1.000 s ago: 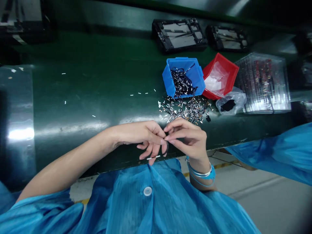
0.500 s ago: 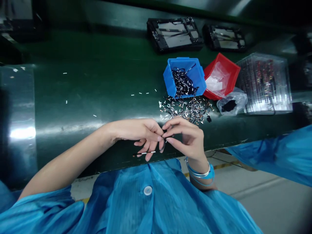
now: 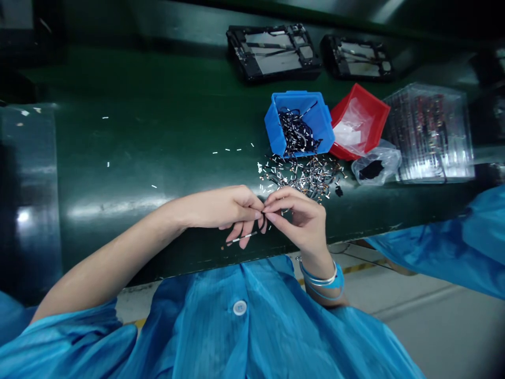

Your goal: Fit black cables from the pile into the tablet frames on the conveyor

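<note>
Green workbench (image 3: 158,137) fills most of the view. Wearer's blue jacket (image 3: 209,331) at bottom, white button down the front; another person's blue sleeve (image 3: 445,247) at right edge. Stack of clear plastic trays (image 3: 453,142) at right end of bench, reddish and dark parts inside, too blurred to ID. Two black frame modules (image 3: 272,55) toward the back, side by side, grey panels on top. Blue bin (image 3: 277,136) in front of them, black cables inside; red bin (image 3: 375,113) tilted just beside it, clear film inside.

Left hand (image 3: 232,205): thumb and index pinched, other fingers loosely spread below. Right hand (image 3: 302,216): narrow pinch, tips meeting the left's. Both on a thin black cable (image 3: 240,239), held above the near bench edge; white-banded length hangs across left's lower fingers. Can't tell if it's one piece.

Pile of short cables (image 3: 310,176) just past the right hand, touching blue bin's front. Clear bag (image 3: 389,163) by red bin, dark contents. Bracelets (image 3: 329,281) on right wrist. Small white slivers (image 3: 215,152) scattered left of the pile.
</note>
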`<action>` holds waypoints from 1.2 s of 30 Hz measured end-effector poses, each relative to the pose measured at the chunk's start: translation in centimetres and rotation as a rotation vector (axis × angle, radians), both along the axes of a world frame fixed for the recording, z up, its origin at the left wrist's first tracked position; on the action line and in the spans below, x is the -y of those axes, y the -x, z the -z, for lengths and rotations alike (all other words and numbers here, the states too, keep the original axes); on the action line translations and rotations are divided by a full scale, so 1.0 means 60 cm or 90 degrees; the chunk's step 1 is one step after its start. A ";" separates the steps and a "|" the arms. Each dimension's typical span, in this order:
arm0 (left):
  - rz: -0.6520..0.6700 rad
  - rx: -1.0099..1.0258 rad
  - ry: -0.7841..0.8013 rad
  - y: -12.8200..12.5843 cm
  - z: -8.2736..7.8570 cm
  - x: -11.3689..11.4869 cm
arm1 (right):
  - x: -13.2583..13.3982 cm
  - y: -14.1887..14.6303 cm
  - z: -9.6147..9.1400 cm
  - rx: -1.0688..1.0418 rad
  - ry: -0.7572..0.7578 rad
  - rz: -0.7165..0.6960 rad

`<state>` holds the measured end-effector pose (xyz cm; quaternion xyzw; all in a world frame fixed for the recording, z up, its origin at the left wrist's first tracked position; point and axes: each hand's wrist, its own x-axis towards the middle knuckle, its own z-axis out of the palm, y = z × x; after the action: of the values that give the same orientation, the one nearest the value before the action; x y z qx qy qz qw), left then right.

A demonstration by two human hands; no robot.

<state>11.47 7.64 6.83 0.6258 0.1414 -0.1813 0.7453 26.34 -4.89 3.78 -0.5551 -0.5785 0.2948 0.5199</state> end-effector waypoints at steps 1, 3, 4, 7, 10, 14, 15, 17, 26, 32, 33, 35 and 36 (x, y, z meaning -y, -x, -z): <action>-0.002 -0.003 0.000 0.000 -0.001 0.000 | 0.000 0.000 0.000 0.015 -0.012 0.001; -0.005 -0.010 -0.004 0.000 -0.003 0.000 | 0.000 0.001 -0.001 0.049 -0.032 0.008; -0.007 -0.013 -0.005 -0.001 -0.003 0.000 | 0.000 0.002 -0.002 0.069 -0.043 0.013; -0.015 -0.012 -0.002 -0.001 -0.001 -0.001 | -0.001 0.005 -0.004 0.131 -0.082 0.026; -0.024 -0.009 0.001 -0.001 0.001 -0.001 | 0.000 0.010 -0.005 0.146 -0.088 0.054; -0.036 -0.001 -0.085 0.000 -0.006 0.002 | 0.002 0.016 0.000 0.148 -0.062 0.108; -0.044 -0.001 -0.138 0.000 -0.008 0.004 | 0.002 0.018 0.001 0.171 -0.075 0.119; -0.059 -0.009 -0.258 -0.001 -0.012 0.008 | 0.002 0.020 0.003 0.235 -0.121 0.136; -0.131 0.044 -0.373 0.003 -0.007 0.001 | -0.012 0.002 -0.015 0.189 0.023 0.139; -0.160 0.024 -0.411 0.009 -0.013 -0.010 | -0.023 -0.026 -0.033 0.150 0.062 0.152; -0.172 0.014 -0.388 0.008 -0.013 -0.010 | -0.023 -0.026 -0.033 0.154 0.049 0.165; -0.211 0.001 -0.309 0.004 -0.009 -0.009 | -0.023 -0.020 -0.031 0.191 -0.023 0.217; -0.244 -0.003 -0.261 0.001 -0.006 -0.008 | -0.022 -0.015 -0.028 0.225 -0.078 0.241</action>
<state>11.39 8.11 7.16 0.7249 0.2924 -0.0061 0.6237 27.24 -3.55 5.49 -0.6636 -0.5633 0.0549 0.4892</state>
